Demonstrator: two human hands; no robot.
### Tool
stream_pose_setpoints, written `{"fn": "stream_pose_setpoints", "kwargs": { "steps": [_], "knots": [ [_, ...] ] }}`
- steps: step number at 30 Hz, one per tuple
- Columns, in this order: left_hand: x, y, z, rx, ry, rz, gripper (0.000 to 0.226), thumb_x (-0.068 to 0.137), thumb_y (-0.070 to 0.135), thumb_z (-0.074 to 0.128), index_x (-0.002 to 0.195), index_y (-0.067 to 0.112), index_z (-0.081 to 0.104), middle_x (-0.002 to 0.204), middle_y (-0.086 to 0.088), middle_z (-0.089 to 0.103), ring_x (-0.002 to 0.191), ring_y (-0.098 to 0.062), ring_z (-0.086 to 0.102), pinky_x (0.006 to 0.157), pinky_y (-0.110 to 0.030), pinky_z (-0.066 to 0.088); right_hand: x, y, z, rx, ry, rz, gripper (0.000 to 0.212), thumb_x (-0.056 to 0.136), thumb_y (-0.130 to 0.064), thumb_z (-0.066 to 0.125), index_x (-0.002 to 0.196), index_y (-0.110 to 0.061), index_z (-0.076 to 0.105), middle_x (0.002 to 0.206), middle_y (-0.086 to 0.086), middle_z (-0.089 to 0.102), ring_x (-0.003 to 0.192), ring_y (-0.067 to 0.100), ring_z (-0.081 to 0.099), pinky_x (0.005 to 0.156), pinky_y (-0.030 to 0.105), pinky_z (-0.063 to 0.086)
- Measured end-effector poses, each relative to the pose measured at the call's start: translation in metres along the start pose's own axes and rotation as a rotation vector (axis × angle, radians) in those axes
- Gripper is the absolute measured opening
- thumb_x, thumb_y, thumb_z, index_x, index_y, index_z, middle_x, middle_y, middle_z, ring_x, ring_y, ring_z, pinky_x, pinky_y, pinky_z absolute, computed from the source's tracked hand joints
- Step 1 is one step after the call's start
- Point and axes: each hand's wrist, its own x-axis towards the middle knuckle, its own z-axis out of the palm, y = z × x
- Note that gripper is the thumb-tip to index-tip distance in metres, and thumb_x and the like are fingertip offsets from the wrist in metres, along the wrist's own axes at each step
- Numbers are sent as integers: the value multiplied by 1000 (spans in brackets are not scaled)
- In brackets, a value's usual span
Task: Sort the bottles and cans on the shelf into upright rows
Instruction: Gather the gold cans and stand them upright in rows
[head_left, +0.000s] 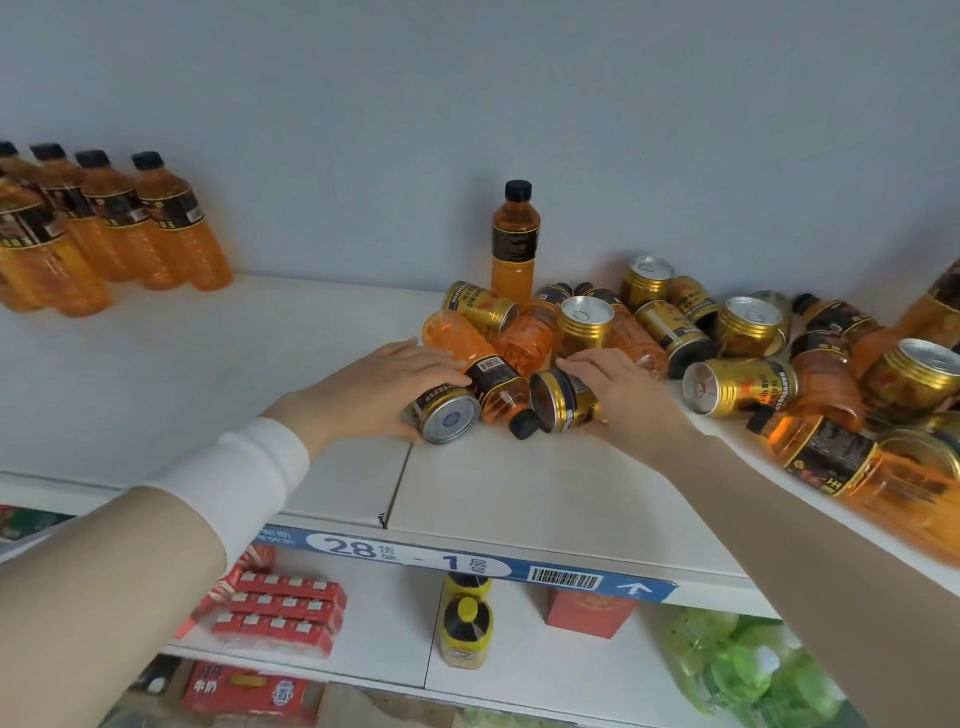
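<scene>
Head view shows a white shelf carrying a jumbled heap of gold cans and orange bottles. At the heap's near-left edge, the left hand curls around a toppled gold can, and the right hand curls around another toppled gold can. Between these cans lies an orange bottle. One upright bottle stands behind the heap; a row of upright bottles stands far left of it.
</scene>
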Motion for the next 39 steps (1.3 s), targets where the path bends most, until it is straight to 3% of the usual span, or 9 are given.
{"fn": "stream_pose_setpoints", "kwargs": {
  "steps": [5, 7, 9, 12, 16, 26, 30, 33, 39],
  "knots": [
    [-5, -11, 4, -361, 92, -148, 102, 61, 45, 83, 146, 28, 28, 152, 5, 28, 139, -11, 26, 119, -36, 19, -1, 11, 5, 60, 42, 130, 85, 73, -21, 78, 143, -18, 31, 145, 8, 37, 136, 24, 29, 109, 35, 31],
    [-6, -4, 5, -669, 121, -387, 106, 62, 53, 78, 147, 18, 25, 145, 6, 34, 131, -10, 34, 112, -20, 29, -3, 13, 6, 216, 93, 252, 87, 69, -28, 80, 141, -13, 34, 143, 11, 38, 135, 26, 30, 109, 38, 29],
    [-3, -1, 12, -810, 124, -676, 111, 64, 80, 52, 147, 11, 26, 149, -5, 36, 132, -22, 41, 111, -32, 33, -6, 9, 7, 402, 196, 421, 83, 70, -43, 75, 137, -8, 39, 138, 14, 41, 132, 28, 33, 107, 41, 31],
    [4, 2, 16, -933, 167, -893, 109, 60, 91, 34, 119, 2, 55, 116, -17, 64, 99, -29, 65, 94, -43, 51, -3, 2, 16, 629, 170, 819, 86, 74, -67, 54, 132, -4, 42, 132, 18, 47, 122, 32, 44, 102, 44, 40],
    [19, 18, 9, -1138, 145, -983, 73, 81, 62, 55, 115, -3, 53, 100, -15, 63, 75, -22, 65, 59, -25, 53, 17, -13, 10, 788, -94, 1105, 97, 71, -81, 35, 128, -3, 42, 125, 17, 51, 113, 33, 53, 98, 44, 46],
    [15, 19, 11, -1289, 301, -1039, 72, 70, 39, 79, 120, -3, 51, 113, -18, 63, 99, -30, 66, 83, -39, 55, 25, -17, -2, 1111, 25, 1120, 76, 70, -43, 76, 128, -7, 42, 129, 12, 53, 110, 28, 56, 94, 43, 50],
    [1, 30, 7, -1070, 361, -840, 44, 71, 36, 78, 105, 12, 63, 104, -5, 67, 98, -21, 64, 90, -35, 51, 8, -19, -6, 843, 138, 931, 82, 66, -36, 81, 132, -7, 41, 136, 12, 46, 122, 29, 47, 98, 42, 46],
    [-8, 41, 7, -950, 475, -736, 61, 68, 28, 81, 121, 14, 54, 112, 1, 58, 102, -16, 57, 90, -32, 47, -8, -26, -8, 680, 230, 730, 93, 65, -24, 83, 140, -9, 31, 142, 12, 31, 130, 25, 34, 104, 34, 34],
    [-19, 46, 14, -969, 534, -669, 69, 65, 18, 84, 123, 17, 46, 109, 4, 55, 102, -15, 56, 83, -26, 45, -18, -33, -4, 680, 256, 614, 88, 59, -11, 85, 131, -13, 33, 128, 7, 48, 116, 22, 48, 94, 32, 44]
  ]
}}
